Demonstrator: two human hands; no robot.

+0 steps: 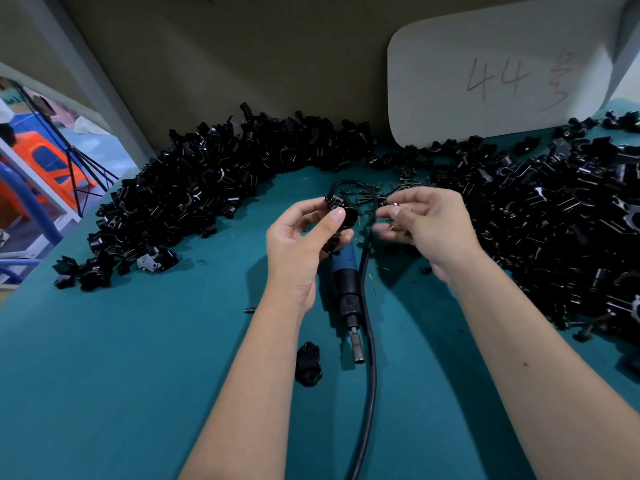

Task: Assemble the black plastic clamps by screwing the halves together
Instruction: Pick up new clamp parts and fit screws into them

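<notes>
Fingers of the left hand [304,237] hold a black clamp [341,216] at mid frame, while the right hand [419,223] pinches small screws [398,211] close by, ready to go in

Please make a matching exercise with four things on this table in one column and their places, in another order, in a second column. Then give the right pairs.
Things:
1. electric screwdriver
2. single clamp half
3. white card
4. clamp piece

Places:
A. leaning on the back wall
B. in the left hand
C. lying on the green table between the forearms
D. alone on the table, left of the screwdriver's tip

Pairs: 1-C, 2-D, 3-A, 4-B
</notes>
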